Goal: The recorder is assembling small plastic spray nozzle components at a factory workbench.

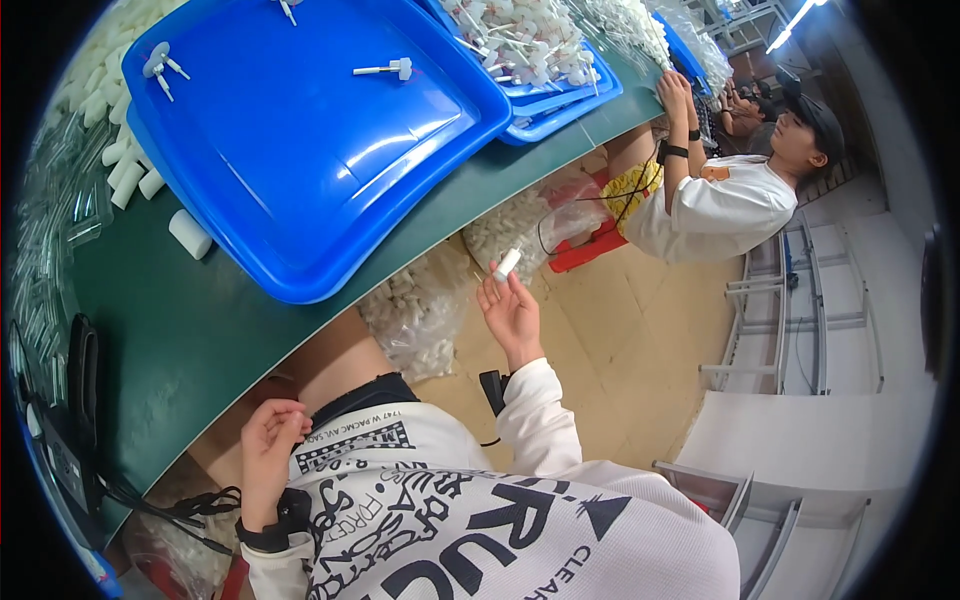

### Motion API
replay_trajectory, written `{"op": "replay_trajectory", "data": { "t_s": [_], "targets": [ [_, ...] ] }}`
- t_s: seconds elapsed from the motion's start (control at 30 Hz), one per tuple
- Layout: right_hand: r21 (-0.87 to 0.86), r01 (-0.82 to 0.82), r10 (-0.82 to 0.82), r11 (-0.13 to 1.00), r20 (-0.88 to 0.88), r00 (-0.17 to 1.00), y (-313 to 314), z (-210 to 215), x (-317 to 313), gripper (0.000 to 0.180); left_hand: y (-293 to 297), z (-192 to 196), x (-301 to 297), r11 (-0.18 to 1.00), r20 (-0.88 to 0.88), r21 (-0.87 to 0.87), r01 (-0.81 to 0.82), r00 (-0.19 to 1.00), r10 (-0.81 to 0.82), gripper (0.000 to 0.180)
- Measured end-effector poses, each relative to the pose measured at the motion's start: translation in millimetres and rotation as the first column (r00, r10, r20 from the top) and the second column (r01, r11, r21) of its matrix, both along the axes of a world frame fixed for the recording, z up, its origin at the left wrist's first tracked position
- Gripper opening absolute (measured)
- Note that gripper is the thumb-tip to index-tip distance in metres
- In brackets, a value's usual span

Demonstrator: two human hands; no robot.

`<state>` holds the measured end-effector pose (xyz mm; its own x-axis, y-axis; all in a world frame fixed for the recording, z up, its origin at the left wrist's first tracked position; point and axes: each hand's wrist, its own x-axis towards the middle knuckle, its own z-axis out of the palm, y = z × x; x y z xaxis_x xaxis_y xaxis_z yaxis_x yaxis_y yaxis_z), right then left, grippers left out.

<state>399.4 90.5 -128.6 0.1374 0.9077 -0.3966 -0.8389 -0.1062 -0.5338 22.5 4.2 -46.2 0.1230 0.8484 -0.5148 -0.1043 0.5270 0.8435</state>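
Between the thumb and fingertips of my right hand (514,318) is a small white cylindrical piece (508,264) with a narrow tip. The palm faces up, beyond the table edge and over the floor. My left hand (268,445) is beside my shirt near the table's front edge, fingers curled and thumb pressed to them; whether anything is inside is hidden. Ahead of both hands a large blue tray (310,200) lies on the green table (140,330). A few small white stemmed parts (400,69) lie in it.
White cylinders (190,234) and clear tubes (50,220) are heaped at the left. More blue trays hold piled white parts (530,40). Bags of parts (420,320) stand under the table. To the right sits another person (720,205), hands at the table. Black cables (190,510) hang near my left wrist.
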Motion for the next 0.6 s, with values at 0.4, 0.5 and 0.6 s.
{"op": "replay_trajectory", "data": {
  "t_s": [0.4,0.5,0.6],
  "targets": [
    [0.137,0.167,-0.216,0.976,0.564,0.797,24,42,40,0.063,2,-3,-2,1.0,0.047,0.015,-0.003,0.999,0.002,0.012],
    [0.15,0.234,-0.273,0.961,0.663,0.697,41,42,65,0.075,1,-2,-5,1.0,0.031,0.015,-0.001,1.0,0.001,0.012],
    [0.183,0.254,-0.305,0.95,0.718,0.625,50,57,72,0.083,0,-2,-7,1.0,0.029,0.019,-0.001,1.0,0.001,0.012]
  ]
}}
